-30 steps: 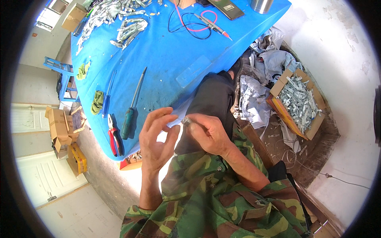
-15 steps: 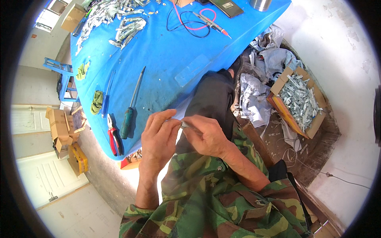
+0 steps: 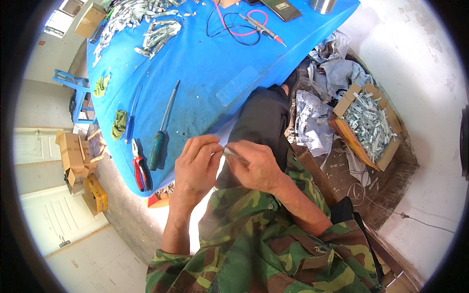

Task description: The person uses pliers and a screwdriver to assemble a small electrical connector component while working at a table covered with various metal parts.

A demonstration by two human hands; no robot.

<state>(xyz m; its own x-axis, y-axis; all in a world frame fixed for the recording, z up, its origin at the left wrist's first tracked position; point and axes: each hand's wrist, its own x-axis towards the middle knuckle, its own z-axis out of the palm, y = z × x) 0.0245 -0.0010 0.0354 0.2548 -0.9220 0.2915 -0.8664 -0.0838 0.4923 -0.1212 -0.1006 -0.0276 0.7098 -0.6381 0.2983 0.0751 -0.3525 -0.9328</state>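
A small grey bit [image 3: 228, 152] is up over the lap, between the two hands. The right hand [image 3: 256, 166] pinches it with finger and thumb. The left hand [image 3: 195, 163] is just beside it, with bent fingers and its tips close to the bit's end. I cannot tell if the left hand grips the bit too, as it is tiny and partly hidden.

Below the hands are a dark trouser leg [image 3: 259, 117] and a coat [image 3: 264, 234] with green and brown patches. To the left, on a blue cloth [image 3: 205, 73], lie red and black pliers [image 3: 139, 171] and, beside them, a green screwdriver [image 3: 156, 150]. A blue screwdriver [image 3: 131, 122] lies next to a green rag [image 3: 118, 125].

Farther up on the cloth are a heap of silvery strips [image 3: 129, 22], a wire probe [image 3: 264, 31] and a metal cup [image 3: 322, 5]. Off to the right, a box [image 3: 354, 145] is full of more silvery strips.
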